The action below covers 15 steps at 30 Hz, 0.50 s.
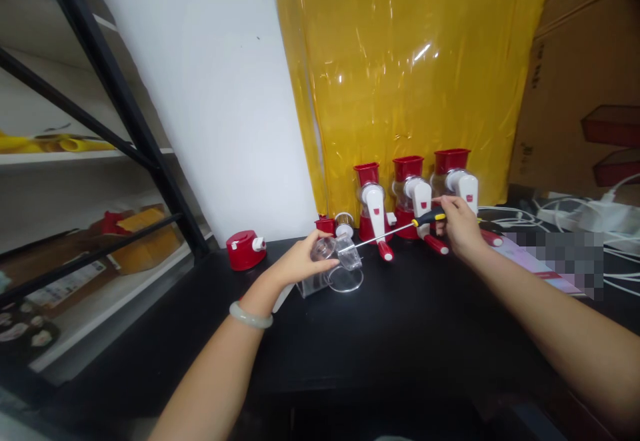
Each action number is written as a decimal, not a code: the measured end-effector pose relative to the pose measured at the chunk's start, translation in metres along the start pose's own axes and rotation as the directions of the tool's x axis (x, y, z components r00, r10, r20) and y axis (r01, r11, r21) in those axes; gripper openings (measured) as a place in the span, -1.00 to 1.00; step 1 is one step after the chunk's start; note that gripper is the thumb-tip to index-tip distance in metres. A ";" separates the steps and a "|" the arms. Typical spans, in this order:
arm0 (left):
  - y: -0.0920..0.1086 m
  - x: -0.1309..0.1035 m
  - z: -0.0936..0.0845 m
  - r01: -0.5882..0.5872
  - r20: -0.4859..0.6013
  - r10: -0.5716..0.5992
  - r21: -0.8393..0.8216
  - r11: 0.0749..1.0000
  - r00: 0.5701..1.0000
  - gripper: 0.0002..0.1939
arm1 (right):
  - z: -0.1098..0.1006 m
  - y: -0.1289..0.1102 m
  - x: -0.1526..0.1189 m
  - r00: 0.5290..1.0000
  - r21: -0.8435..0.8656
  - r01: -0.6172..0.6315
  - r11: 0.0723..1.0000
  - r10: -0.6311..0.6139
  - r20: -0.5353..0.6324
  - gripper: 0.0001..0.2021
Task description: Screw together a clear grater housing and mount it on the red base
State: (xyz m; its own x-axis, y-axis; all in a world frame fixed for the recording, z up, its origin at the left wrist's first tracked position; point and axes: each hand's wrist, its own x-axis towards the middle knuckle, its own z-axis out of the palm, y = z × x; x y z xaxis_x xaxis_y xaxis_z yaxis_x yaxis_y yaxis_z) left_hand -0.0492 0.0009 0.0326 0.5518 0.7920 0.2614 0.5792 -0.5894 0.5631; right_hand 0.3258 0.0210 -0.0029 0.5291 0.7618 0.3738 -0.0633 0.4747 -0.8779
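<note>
My left hand (306, 260) is closed around a clear plastic grater body (345, 276), holding it tilted above the black table. A screwdriver (383, 235) with a black and yellow handle is gripped in my right hand (457, 225). Its long metal shaft points left, and the tip meets or overlaps the clear part; exact contact is hard to tell. Behind the clear part are a metal grating drum (345, 220) and a small red piece (325, 224). On the left of the table lies a red round base (243, 251) with a white knob.
Three red and white rotary graters (373, 208) with crank handles stand in a row at the back, before a yellow plastic sheet (410, 61). White cables (615, 228) and a flat printed sheet (530, 261) lie on the right. A black-framed shelf (165, 191) stands left.
</note>
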 end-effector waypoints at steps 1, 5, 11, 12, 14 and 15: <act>0.000 0.000 0.000 -0.001 -0.001 0.001 0.000 1.000 1.000 -0.39 | 0.000 0.000 0.000 1.000 -0.019 0.009 1.000 -0.009 -0.001 -0.68; 0.000 0.000 0.000 -0.005 0.000 0.005 -0.005 1.000 1.000 -0.40 | -0.004 0.004 0.003 0.999 0.003 -0.040 0.999 0.039 0.031 -0.73; 0.003 -0.001 -0.001 0.003 0.003 -0.003 -0.004 1.000 1.000 -0.40 | -0.006 0.007 0.006 0.994 0.095 -0.089 0.992 0.082 0.075 -0.83; 0.003 -0.001 -0.001 0.002 0.003 -0.002 -0.007 1.000 1.000 -0.40 | -0.005 0.007 0.006 0.994 0.103 -0.085 0.991 0.078 0.072 -0.84; 0.004 -0.001 -0.001 -0.001 0.000 0.001 -0.010 1.000 1.000 -0.41 | -0.004 0.005 0.005 0.996 0.114 -0.074 0.991 0.068 0.059 -0.85; 0.004 -0.001 0.000 -0.003 -0.003 0.003 -0.011 1.000 1.000 -0.41 | -0.003 0.005 0.004 0.997 0.115 -0.067 0.991 0.062 0.051 -0.84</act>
State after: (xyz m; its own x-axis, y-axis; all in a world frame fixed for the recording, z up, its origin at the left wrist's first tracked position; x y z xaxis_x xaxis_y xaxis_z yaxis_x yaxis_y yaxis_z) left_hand -0.0479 -0.0022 0.0347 0.5521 0.7904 0.2654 0.5708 -0.5903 0.5707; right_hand 0.3303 0.0249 -0.0064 0.4804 0.8111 0.3338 -0.1954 0.4700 -0.8608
